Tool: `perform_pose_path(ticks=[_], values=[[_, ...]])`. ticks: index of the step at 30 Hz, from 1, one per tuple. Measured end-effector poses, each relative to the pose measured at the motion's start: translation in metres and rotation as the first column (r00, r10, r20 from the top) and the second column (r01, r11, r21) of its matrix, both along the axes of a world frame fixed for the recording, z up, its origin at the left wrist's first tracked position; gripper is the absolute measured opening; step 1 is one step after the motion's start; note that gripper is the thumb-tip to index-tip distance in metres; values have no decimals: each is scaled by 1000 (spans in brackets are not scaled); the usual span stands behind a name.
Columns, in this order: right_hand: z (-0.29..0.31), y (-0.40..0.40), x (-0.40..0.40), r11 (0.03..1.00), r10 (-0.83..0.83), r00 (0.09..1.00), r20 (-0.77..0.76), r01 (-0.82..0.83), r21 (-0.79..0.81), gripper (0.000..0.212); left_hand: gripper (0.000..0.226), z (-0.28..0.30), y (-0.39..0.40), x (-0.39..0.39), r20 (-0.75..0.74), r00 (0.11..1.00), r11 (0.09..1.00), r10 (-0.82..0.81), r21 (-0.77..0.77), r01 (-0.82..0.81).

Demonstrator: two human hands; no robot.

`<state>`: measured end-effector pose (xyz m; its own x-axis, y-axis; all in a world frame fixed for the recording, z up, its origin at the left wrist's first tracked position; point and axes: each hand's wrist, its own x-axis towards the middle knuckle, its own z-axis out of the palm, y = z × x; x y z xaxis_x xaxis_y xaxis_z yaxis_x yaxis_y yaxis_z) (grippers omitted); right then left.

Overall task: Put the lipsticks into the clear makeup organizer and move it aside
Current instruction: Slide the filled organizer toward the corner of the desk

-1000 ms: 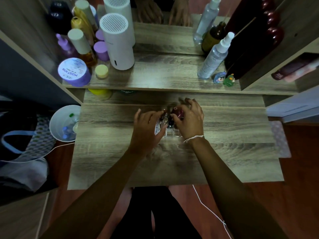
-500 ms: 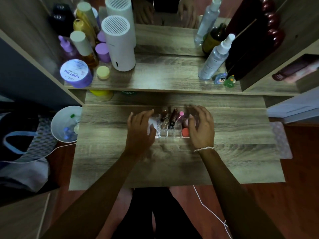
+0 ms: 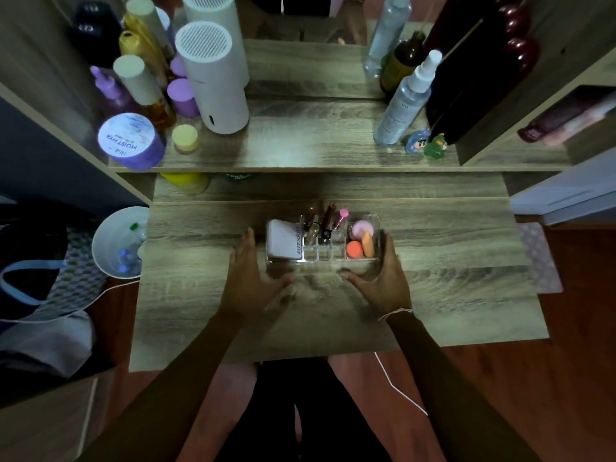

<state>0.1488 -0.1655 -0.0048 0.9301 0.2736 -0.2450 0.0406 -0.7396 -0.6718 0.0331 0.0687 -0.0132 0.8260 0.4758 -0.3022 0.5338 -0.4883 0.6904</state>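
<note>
The clear makeup organizer point(image 3: 321, 258) sits on the wooden desk point(image 3: 450, 261), near the middle. Several lipsticks point(image 3: 328, 221) stand upright in its middle compartments. A white compact point(image 3: 283, 243) fills its left compartment, and pink and orange sponges point(image 3: 361, 240) lie in the right one. My left hand point(image 3: 250, 278) is open just left of the organizer, a small gap from its wall, the thumb blurred. My right hand point(image 3: 383, 275) is open, its fingers lying along the right wall and front right corner.
The raised shelf point(image 3: 316, 145) behind holds a white cylinder point(image 3: 213, 88), a purple jar point(image 3: 130, 140), several bottles on the left and a spray bottle point(image 3: 405, 105) on the right. A white bin point(image 3: 113, 241) stands left of the desk. A white cable point(image 3: 396, 388) hangs below.
Both hands were over the organizer among the lipsticks one second ago. They have since spread apart to its two sides and drawn back toward me, uncovering its contents.
</note>
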Motion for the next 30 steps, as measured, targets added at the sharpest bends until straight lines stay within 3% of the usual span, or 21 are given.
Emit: perform_pose_path(ticks=[4, 13, 30], values=[[-11, 5, 1, 999, -8, 999, 31, 9, -36, 108, 123, -10, -2, 7, -45, 999, 1000, -17, 4, 17], [-26, 6, 3, 997, -69, 990, 123, 73, -26, 81, 92, -22, -7, 10, 92, 996, 996, 22, 86, -30], [-32, -5, 14, 989, -56, 978, 201, 81, -120, 83, 84, -19, -16, 22, 48, 997, 997, 54, 55, -57]])
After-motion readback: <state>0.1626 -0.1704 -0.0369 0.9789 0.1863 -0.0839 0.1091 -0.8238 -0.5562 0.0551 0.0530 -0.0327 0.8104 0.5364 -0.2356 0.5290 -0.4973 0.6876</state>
